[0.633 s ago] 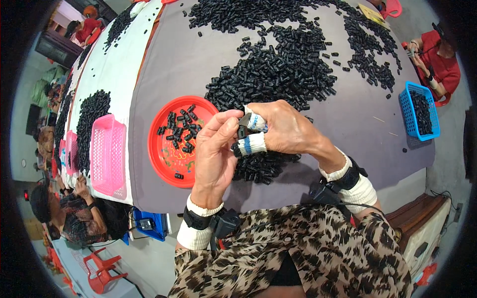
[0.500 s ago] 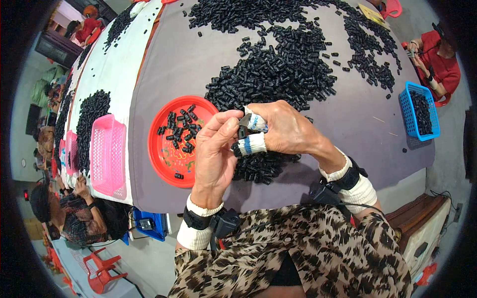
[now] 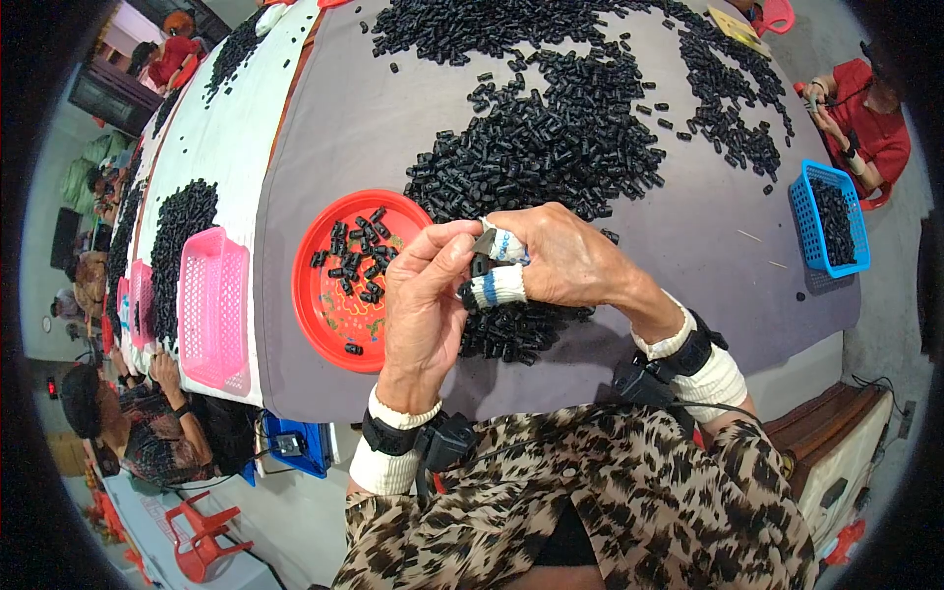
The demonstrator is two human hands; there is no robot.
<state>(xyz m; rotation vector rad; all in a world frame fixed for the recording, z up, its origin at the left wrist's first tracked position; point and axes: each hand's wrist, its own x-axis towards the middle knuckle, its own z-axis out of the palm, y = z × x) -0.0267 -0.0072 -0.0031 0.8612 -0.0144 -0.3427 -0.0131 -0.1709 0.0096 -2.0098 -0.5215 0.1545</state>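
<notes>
Near the table's front my two hands meet over a heap of small black cylindrical parts [image 3: 531, 147]. My left hand [image 3: 425, 295] is closed in a pinch on one small black part [image 3: 480, 265], mostly hidden by fingers. My right hand [image 3: 570, 258] is closed too, with white cloth covers on its thumb and a finger. A small grey blade [image 3: 485, 242] sticks out by the covered thumb, touching or very close to the black part. Left of my hands lies a round red tray [image 3: 313, 320] with several black parts in it.
A pink basket [image 3: 213, 310] stands at left on a white-covered table, beside another black heap [image 3: 182, 231]. At right is a blue basket [image 3: 831, 216] of black parts, with a person in red [image 3: 870, 128] working beyond it. Another person [image 3: 147, 423] sits at lower left.
Almost nothing differs. My hands stay together in the same place, with only a very slight shift of the fingers around the blade and the black part.
</notes>
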